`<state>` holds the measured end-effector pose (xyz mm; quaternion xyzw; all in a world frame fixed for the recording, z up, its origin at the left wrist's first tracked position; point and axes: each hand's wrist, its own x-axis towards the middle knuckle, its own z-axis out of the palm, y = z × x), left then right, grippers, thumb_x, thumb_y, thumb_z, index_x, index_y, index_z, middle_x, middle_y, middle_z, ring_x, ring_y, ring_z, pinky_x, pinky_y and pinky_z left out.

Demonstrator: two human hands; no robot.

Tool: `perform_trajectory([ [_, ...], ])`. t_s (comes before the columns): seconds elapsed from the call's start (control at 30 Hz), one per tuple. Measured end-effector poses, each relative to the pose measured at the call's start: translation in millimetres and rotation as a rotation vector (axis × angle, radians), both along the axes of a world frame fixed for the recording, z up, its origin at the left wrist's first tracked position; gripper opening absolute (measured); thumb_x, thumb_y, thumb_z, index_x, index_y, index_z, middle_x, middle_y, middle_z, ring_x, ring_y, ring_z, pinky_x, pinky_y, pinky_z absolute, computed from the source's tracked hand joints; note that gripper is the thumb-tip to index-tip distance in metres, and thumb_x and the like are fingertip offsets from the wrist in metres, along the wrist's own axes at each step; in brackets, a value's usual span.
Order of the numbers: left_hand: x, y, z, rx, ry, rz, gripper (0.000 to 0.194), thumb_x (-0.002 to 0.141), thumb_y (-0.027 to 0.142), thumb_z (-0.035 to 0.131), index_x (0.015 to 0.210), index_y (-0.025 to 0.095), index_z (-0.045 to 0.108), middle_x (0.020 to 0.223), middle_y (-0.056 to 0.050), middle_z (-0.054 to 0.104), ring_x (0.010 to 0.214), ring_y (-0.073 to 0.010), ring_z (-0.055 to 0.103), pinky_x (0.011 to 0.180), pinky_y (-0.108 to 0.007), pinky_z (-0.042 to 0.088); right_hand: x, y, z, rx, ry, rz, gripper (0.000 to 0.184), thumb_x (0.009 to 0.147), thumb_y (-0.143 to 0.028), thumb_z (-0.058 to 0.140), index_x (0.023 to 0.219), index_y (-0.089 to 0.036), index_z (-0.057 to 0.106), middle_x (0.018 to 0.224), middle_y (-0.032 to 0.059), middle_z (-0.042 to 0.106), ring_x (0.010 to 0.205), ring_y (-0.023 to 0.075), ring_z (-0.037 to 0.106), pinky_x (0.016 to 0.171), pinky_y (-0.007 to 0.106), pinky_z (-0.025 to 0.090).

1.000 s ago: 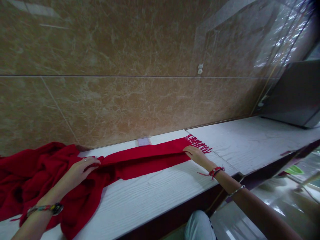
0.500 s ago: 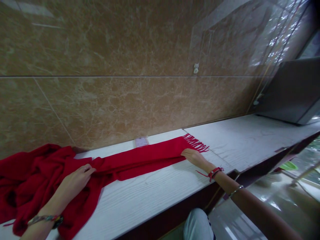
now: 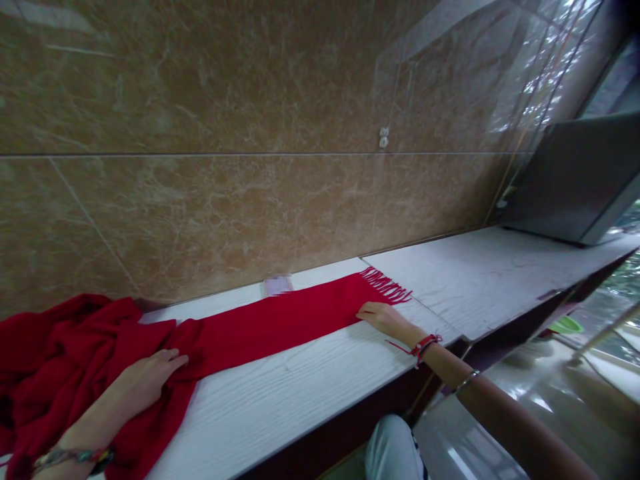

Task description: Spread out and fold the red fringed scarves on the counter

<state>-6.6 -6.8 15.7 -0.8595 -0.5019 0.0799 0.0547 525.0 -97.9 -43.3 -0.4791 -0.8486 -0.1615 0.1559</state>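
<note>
A red scarf (image 3: 295, 319) with a fringe at its right end lies along a white wood-grain counter (image 3: 280, 393). Its right part is a flat, smooth strip, while the left part is bunched in a loose heap. My right hand (image 3: 384, 319) pinches the scarf's near edge close to the fringe. At the border between the heap and the strip, my left hand (image 3: 153, 375) is closed on the cloth, its fingertips partly hidden by the hand itself.
A brown marbled wall (image 3: 240, 213) rises behind the counter. A small blurred card-like item (image 3: 278, 286) lies between scarf and wall. Toward the far right stands a large dark box-shaped object (image 3: 565, 180). A green basin (image 3: 567, 325) sits lower down at the right.
The strip's near layer has been drawn level, and the lengthwise crease along it is gone. My left hand has shifted slightly down with the cloth; my right hand stays at the edge near the fringe.
</note>
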Motion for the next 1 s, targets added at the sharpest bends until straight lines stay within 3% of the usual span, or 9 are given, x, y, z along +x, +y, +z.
perform_trajectory([
  [0.1, 36.1, -15.8, 21.0, -0.017, -0.042, 0.014, 0.056, 0.058, -0.003, 0.042, 0.106, 0.019, 0.060, 0.118, -0.009, 0.055, 0.113, -0.0252, 0.046, 0.094, -0.037, 0.039, -1.1, -0.2, 0.2, -0.018, 0.019, -0.012, 0.023, 0.084, -0.011, 0.043, 0.095, -0.015, 0.063, 0.090, 0.0082, 0.063, 0.085, 0.0166, 0.057, 0.075, 0.029, 0.047],
  [0.2, 103.3, -32.8, 29.8, -0.029, -0.151, -0.246, 0.046, 0.072, 0.014, 0.045, 0.116, 0.024, 0.053, 0.121, -0.006, 0.051, 0.113, -0.0204, 0.045, 0.097, -0.034, 0.034, -1.8, -0.3, -0.6, -0.025, 0.034, -0.015, 0.024, 0.084, -0.011, 0.042, 0.095, -0.015, 0.063, 0.090, 0.0080, 0.063, 0.085, 0.0165, 0.057, 0.075, 0.029, 0.047],
  [0.27, 152.2, -40.2, 23.5, -0.059, -0.229, -0.368, 0.044, 0.080, 0.031, 0.043, 0.123, 0.026, 0.045, 0.129, -0.005, 0.044, 0.117, -0.0196, 0.039, 0.098, -0.035, 0.032, -2.1, -0.8, -1.3, -0.024, 0.043, -0.023, 0.025, 0.084, -0.011, 0.042, 0.096, -0.014, 0.063, 0.091, 0.0083, 0.063, 0.086, 0.0168, 0.057, 0.076, 0.029, 0.047],
  [0.33, 190.9, -42.6, 9.2, -0.052, -0.273, -0.393, 0.045, 0.085, 0.040, 0.034, 0.128, 0.027, 0.037, 0.137, -0.005, 0.035, 0.125, -0.0209, 0.029, 0.101, -0.039, 0.027, -2.5, -1.3, -1.7, -0.022, 0.056, -0.039, 0.026, 0.083, -0.011, 0.041, 0.097, -0.014, 0.063, 0.093, 0.0086, 0.063, 0.087, 0.0171, 0.056, 0.077, 0.030, 0.047],
  [0.4, 213.2, -40.1, -7.9, -0.068, -0.269, -0.380, 0.047, 0.087, 0.044, 0.027, 0.131, 0.029, 0.032, 0.141, -0.003, 0.027, 0.129, -0.0231, 0.019, 0.102, -0.045, 0.021, -2.7, -1.6, -2.0, -0.022, 0.080, -0.051, 0.027, 0.082, -0.010, 0.041, 0.097, -0.015, 0.063, 0.094, 0.0084, 0.063, 0.087, 0.0168, 0.056, 0.078, 0.029, 0.047],
  [0.53, 217.2, -29.9, -30.8, -0.100, -0.220, -0.234, 0.044, 0.088, 0.040, 0.021, 0.132, 0.034, 0.026, 0.143, 0.000, 0.021, 0.130, -0.0257, 0.014, 0.099, -0.058, 0.014, -2.5, -1.3, -3.1, -0.050, 0.141, -0.076, 0.030, 0.080, -0.009, 0.041, 0.098, -0.018, 0.063, 0.095, 0.0071, 0.063, 0.088, 0.0155, 0.057, 0.078, 0.028, 0.047],
  [0.77, 205.9, -29.9, -32.6, -0.049, -0.189, -0.171, 0.046, 0.087, 0.032, 0.022, 0.133, 0.032, 0.024, 0.143, 0.000, 0.019, 0.130, -0.0242, 0.015, 0.099, -0.057, 0.016, -3.1, -4.0, -2.6, -0.067, 0.190, -0.083, 0.031, 0.081, -0.011, 0.040, 0.099, -0.018, 0.063, 0.095, 0.0078, 0.062, 0.087, 0.0155, 0.056, 0.077, 0.028, 0.047],
  [0.87, 215.3, -34.0, -27.5, 0.033, -0.202, -0.220, 0.045, 0.087, 0.029, 0.024, 0.131, 0.026, 0.031, 0.142, -0.003, 0.024, 0.130, -0.0226, 0.017, 0.101, -0.053, 0.014, -3.5, -4.1, -1.7, -0.074, 0.188, -0.075, 0.030, 0.082, -0.012, 0.039, 0.100, -0.018, 0.063, 0.096, 0.0079, 0.061, 0.087, 0.0156, 0.056, 0.077, 0.028, 0.046],
  [1.0, 249.1, -40.3, -18.7, 0.072, -0.266, -0.444, 0.046, 0.088, 0.037, 0.027, 0.130, 0.022, 0.034, 0.140, -0.005, 0.029, 0.129, -0.0192, 0.019, 0.104, -0.042, 0.018, -4.6, -3.7, 0.0, -0.085, 0.162, -0.087, 0.030, 0.083, -0.013, 0.039, 0.101, -0.018, 0.062, 0.096, 0.0081, 0.061, 0.088, 0.0162, 0.056, 0.078, 0.029, 0.046],
])
